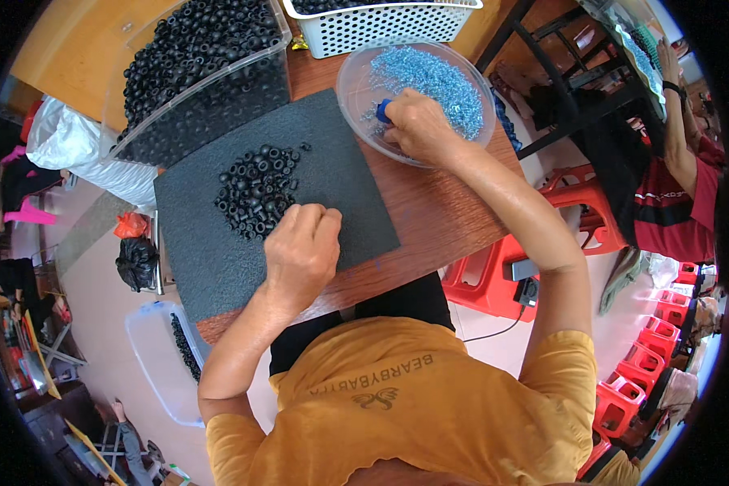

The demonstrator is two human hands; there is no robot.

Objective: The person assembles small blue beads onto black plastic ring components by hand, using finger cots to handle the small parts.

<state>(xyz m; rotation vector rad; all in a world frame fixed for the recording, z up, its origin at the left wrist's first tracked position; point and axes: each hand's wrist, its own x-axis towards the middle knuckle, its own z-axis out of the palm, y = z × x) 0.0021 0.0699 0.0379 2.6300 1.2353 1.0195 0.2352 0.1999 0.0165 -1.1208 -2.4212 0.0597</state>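
A: Item one, what my hands are on?

B: Right hand (pixel 415 123) sits inside the shallow clear plastic bowl (pixel 355 81), fingers closed around a small blue tool (pixel 383 110), over the heap of small silvery screws (pixel 429 77) that fills the bowl's far half. The bowl stands at the right end of the brown wooden table (pixel 437 219).

A: Left hand (pixel 301 247)?

B: I log it curled knuckles-up on the dark grey foam mat (pixel 219 259), fingers drawn together; whether they pinch anything I cannot tell. It rests just beside the loose pile of small black rubber rings (pixel 255 188), at the pile's near edge.

A: Surroundings?

B: Clear plastic bin (pixel 202 77) full of the same black rings, touching the mat's far edge; white perforated basket (pixel 381 24) behind the bowl; red plastic stools (pixel 494 275) to my right; another person's arm (pixel 679 130) at the far right.
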